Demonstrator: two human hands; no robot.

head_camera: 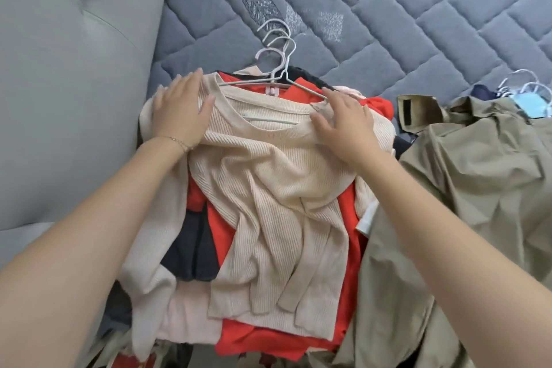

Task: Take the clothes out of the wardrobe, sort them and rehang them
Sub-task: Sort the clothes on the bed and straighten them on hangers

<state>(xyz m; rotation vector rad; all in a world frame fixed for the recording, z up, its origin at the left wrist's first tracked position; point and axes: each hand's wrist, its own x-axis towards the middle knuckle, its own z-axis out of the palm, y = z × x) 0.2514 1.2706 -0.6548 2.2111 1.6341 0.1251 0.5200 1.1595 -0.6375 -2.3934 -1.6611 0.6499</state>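
Beige ribbed sweater (268,176), on hanger (286,81), atop pile on bed (388,9): soft, light, stretchy. Pressed flat by left hand (179,110) and right hand (343,122), fingers straight, nothing gripped. Best lifted by hanger hook.

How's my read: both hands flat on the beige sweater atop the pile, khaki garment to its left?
One slip: the head view shows the khaki garment to its right. Left hand and right hand do lie flat on the beige sweater atop the pile.
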